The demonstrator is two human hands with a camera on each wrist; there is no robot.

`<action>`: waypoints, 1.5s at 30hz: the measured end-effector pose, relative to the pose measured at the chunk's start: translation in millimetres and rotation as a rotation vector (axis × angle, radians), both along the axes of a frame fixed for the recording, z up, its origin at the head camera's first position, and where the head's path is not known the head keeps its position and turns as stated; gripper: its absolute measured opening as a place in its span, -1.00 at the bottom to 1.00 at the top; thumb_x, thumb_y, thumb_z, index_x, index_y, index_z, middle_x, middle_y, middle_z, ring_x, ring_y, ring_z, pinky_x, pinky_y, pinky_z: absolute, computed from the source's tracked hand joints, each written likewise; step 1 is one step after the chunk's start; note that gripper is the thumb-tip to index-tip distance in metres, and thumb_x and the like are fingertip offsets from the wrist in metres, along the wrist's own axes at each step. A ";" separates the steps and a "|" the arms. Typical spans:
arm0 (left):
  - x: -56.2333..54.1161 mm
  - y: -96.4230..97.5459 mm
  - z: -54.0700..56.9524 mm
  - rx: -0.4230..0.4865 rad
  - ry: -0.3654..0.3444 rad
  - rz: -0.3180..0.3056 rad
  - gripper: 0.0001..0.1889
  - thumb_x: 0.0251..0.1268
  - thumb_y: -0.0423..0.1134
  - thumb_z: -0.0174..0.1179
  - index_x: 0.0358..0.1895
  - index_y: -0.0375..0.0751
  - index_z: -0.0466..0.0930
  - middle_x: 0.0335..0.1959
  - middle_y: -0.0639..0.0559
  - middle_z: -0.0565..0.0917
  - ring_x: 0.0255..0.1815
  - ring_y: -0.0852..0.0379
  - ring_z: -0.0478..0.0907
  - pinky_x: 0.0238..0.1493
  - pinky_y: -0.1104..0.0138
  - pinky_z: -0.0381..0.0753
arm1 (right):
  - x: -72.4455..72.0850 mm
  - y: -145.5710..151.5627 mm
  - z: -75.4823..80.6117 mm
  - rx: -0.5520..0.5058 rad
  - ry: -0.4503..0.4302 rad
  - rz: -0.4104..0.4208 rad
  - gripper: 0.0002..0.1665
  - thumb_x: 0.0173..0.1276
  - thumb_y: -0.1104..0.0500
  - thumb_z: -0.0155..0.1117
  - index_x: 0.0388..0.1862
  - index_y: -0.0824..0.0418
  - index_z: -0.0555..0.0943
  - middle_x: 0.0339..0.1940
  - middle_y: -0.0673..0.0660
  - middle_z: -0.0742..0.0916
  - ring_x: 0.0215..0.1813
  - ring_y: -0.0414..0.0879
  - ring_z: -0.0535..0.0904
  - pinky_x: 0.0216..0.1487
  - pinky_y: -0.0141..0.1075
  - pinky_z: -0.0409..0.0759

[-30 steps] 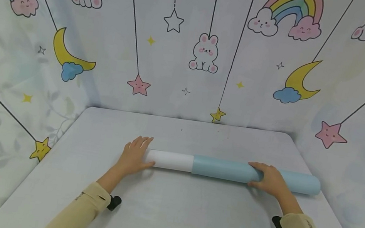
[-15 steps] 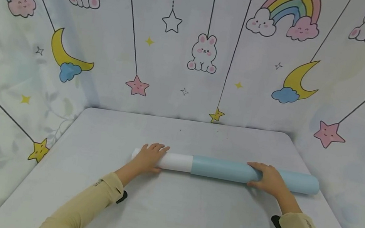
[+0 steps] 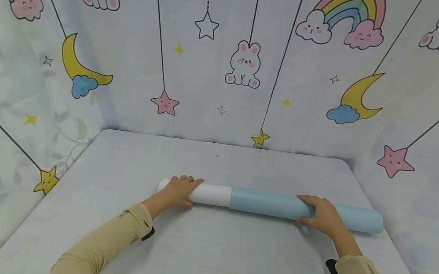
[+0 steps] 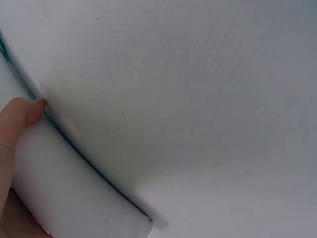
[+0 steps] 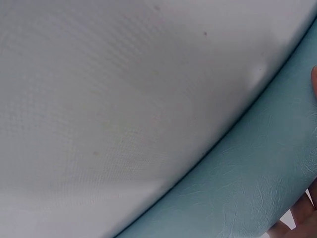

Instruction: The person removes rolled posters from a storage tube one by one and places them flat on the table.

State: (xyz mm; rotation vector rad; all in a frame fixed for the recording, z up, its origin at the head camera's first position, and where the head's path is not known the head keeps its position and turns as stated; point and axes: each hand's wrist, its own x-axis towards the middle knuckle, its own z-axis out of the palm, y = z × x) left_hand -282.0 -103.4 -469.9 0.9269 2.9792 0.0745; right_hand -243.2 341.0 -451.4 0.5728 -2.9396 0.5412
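A long roll lies crosswise on the table. Its left length is white (image 3: 211, 194); the right length is light blue (image 3: 265, 203), slightly thicker, with a creased, leather-like surface. My left hand (image 3: 178, 191) grips the white length near its left end, fingers over the far side and thumb on the near side. In the left wrist view a fingertip (image 4: 34, 110) curls over the white roll (image 4: 74, 183). Around the blue length, my right hand (image 3: 323, 215) holds with thumb and fingers spread. The right wrist view shows the blue surface (image 5: 237, 173) with fingers only partly visible at the edge.
The white table (image 3: 219, 258) reaches back to a white curtain (image 3: 211, 75) printed with rabbits, stars, moons and rainbows, which also hangs along both sides. Tiny dark specks dot the tabletop behind the roll.
My left hand has moved right from the white end, along the white length, and its fingers now close over it. The right hand and the roll stay in place.
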 end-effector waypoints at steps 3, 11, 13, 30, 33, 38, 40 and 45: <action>-1.0 0.1 -2.8 -0.011 0.010 0.006 -0.23 0.02 0.00 0.33 0.30 -0.12 0.21 0.03 -0.10 0.46 0.05 -0.06 0.38 -0.08 0.03 0.37 | -0.2 0.4 -1.2 0.004 0.007 0.003 -0.15 -0.16 0.08 0.54 0.17 0.26 0.47 0.11 0.39 0.53 0.16 0.33 0.37 0.17 0.22 0.13; 3.3 2.4 0.9 0.035 0.001 -0.001 -0.36 -0.01 -0.07 0.36 0.14 -0.20 0.32 -0.07 -0.13 0.44 0.00 -0.12 0.42 0.03 -0.07 0.33 | -0.3 3.2 -5.2 0.040 0.022 0.028 -0.14 -0.13 0.09 0.53 0.20 0.26 0.44 0.14 0.36 0.51 0.19 0.31 0.34 0.18 0.25 0.08; 4.2 2.7 1.7 0.035 -0.007 0.005 -0.38 0.00 -0.08 0.36 0.12 -0.20 0.32 -0.08 -0.12 0.43 -0.03 -0.11 0.42 -0.03 -0.05 0.37 | 0.4 3.0 -4.6 0.044 0.024 0.032 -0.14 -0.14 0.11 0.53 0.20 0.26 0.44 0.15 0.35 0.52 0.21 0.32 0.32 0.17 0.27 0.05; 6.6 -26.0 -3.5 0.022 0.015 0.018 -0.34 0.04 -0.07 0.33 0.21 -0.17 0.30 0.04 -0.13 0.48 0.06 -0.11 0.39 -0.09 -0.03 0.38 | 1.6 8.4 -0.2 0.076 -0.006 0.011 -0.14 -0.13 0.18 0.50 0.23 0.26 0.41 0.19 0.34 0.48 0.20 0.40 0.29 0.08 0.42 -0.04; 8.8 -31.5 -2.8 0.042 0.013 0.016 -0.35 0.01 -0.09 0.35 0.20 -0.17 0.32 0.02 -0.14 0.49 0.05 -0.12 0.40 -0.12 -0.04 0.38 | 3.3 15.3 -0.9 0.056 -0.013 0.006 -0.14 -0.15 0.21 0.50 0.22 0.26 0.41 0.19 0.36 0.47 0.21 0.43 0.25 0.07 0.43 -0.07; 9.9 -37.3 -3.1 0.043 0.007 0.029 -0.36 0.03 -0.10 0.34 0.21 -0.14 0.32 0.03 -0.11 0.49 0.06 -0.10 0.39 -0.12 -0.04 0.37 | 5.8 23.1 -1.6 0.046 -0.046 -0.007 -0.12 -0.13 0.24 0.48 0.26 0.24 0.37 0.26 0.36 0.41 0.26 0.46 0.14 0.09 0.42 -0.13; 9.3 -37.6 -3.8 0.039 0.001 0.030 -0.36 0.04 -0.09 0.33 0.22 -0.14 0.31 0.04 -0.11 0.48 0.06 -0.10 0.38 -0.11 -0.04 0.36 | 6.6 24.4 -1.0 0.045 -0.049 -0.010 -0.12 -0.12 0.23 0.47 0.26 0.24 0.37 0.26 0.36 0.40 0.26 0.47 0.13 0.10 0.42 -0.12; 9.9 -36.5 -4.1 0.046 -0.025 0.036 -0.37 0.07 -0.10 0.31 0.22 -0.15 0.30 0.05 -0.13 0.47 0.06 -0.12 0.39 -0.10 -0.07 0.35 | 7.9 24.5 0.7 0.053 0.017 0.007 -0.14 -0.15 0.24 0.49 0.22 0.27 0.41 0.19 0.36 0.48 0.15 0.43 0.30 0.09 0.33 0.08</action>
